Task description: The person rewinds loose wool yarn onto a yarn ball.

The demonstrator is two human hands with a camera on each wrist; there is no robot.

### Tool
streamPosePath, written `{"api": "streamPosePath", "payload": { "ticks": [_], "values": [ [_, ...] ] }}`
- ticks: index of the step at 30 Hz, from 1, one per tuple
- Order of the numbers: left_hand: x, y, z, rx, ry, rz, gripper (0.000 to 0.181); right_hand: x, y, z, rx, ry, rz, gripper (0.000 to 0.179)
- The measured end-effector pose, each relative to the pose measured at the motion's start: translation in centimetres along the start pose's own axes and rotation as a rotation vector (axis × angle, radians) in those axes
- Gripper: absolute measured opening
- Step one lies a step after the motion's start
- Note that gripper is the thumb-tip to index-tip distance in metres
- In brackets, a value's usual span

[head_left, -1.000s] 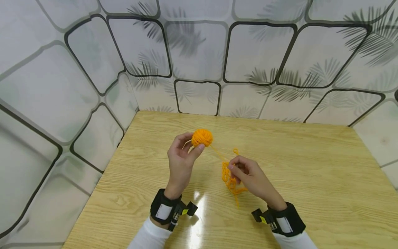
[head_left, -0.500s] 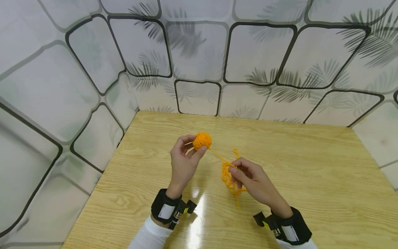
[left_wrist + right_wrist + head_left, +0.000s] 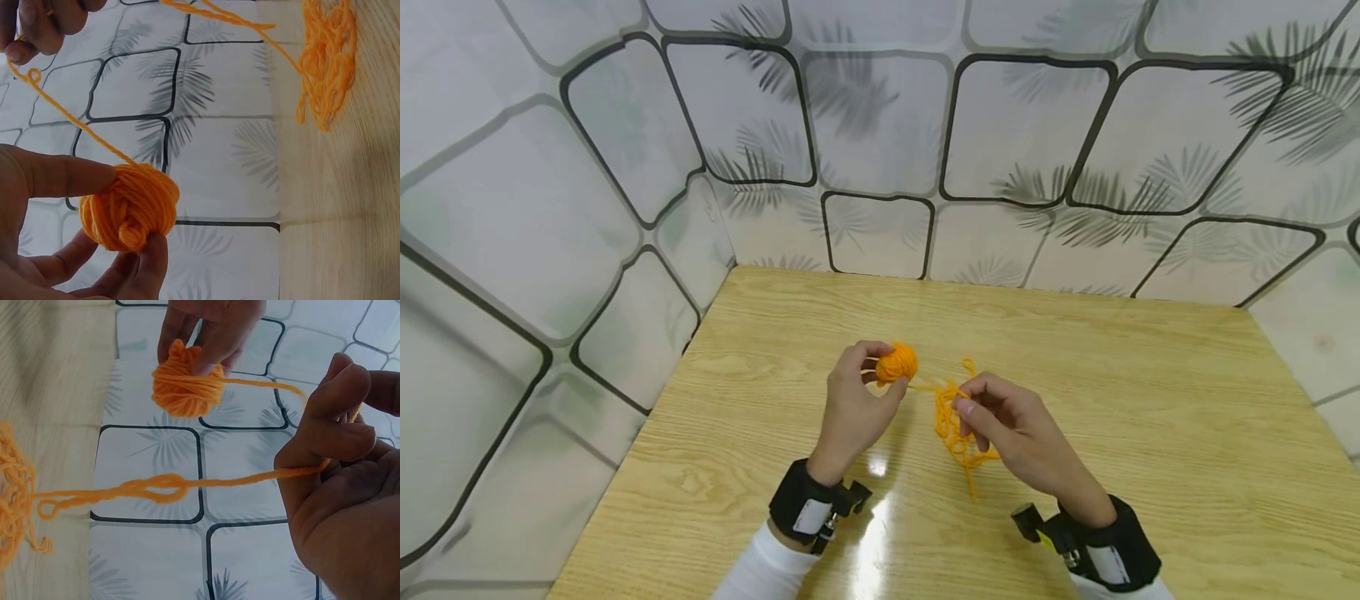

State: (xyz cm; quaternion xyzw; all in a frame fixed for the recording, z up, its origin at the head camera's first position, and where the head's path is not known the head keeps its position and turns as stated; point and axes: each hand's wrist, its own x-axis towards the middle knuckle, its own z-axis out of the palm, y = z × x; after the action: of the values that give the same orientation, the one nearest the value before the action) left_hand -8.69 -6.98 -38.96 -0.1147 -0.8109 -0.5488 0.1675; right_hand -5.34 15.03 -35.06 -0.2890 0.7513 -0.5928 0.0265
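My left hand (image 3: 859, 408) grips a small ball of orange yarn (image 3: 898, 363) between thumb and fingertips, raised above the table. From the ball a single strand (image 3: 81, 125) runs across to my right hand (image 3: 1011, 429). There the thumb and curled fingers (image 3: 340, 394) pinch the yarn, and the strand also passes across the fingers. Below it, a loose tangled heap of the same yarn (image 3: 328, 62) lies on the table, partly hidden by the right hand in the head view. A twisted, looped stretch of yarn (image 3: 156, 487) links that heap to the right hand.
The wooden table (image 3: 1150, 400) reaches back to a wall (image 3: 880, 125) patterned with stone outlines and leaves. Another wall (image 3: 512, 250) stands along the left. A bright reflection shows on the tabletop between the forearms.
The left hand has come lower and to the right with the yarn ball, which has turned, bringing it closer to the right hand. My right hand has shifted slightly right, still pinching the strand.
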Motion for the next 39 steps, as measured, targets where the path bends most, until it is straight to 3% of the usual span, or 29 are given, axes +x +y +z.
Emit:
{"api": "streamPosePath", "payload": {
  "ticks": [4, 8, 14, 18, 26, 39],
  "values": [
    [-0.1, -0.1, 0.2, 0.090, -0.027, 0.003, 0.033, 0.2, -0.5, -0.1, -0.007, 0.006, -0.023, 0.013],
    [-0.2, 0.0, 0.3, 0.167, -0.056, -0.045, 0.033, 0.4, -1.0, -0.2, -0.015, 0.005, -0.038, 0.014],
    [-0.3, 0.1, 0.2, 0.212, -0.128, -0.097, 0.030, 0.8, -1.3, -0.6, -0.002, 0.003, -0.086, 0.016],
    [-0.5, 0.3, -0.2, 0.166, -0.239, -0.106, 0.031, 1.4, -1.3, -1.3, 0.019, 0.037, -0.087, 0.014],
    [-0.7, 0.4, -0.8, -0.008, -0.530, -0.093, 0.025, 2.4, -0.9, -2.8, 0.038, 0.192, 0.030, 0.015],
    [-0.4, 0.6, -1.4, -0.230, -0.799, -0.111, 0.029, 3.7, 1.5, -3.8, 0.132, 0.271, 0.105, 0.027]
  ]
}}
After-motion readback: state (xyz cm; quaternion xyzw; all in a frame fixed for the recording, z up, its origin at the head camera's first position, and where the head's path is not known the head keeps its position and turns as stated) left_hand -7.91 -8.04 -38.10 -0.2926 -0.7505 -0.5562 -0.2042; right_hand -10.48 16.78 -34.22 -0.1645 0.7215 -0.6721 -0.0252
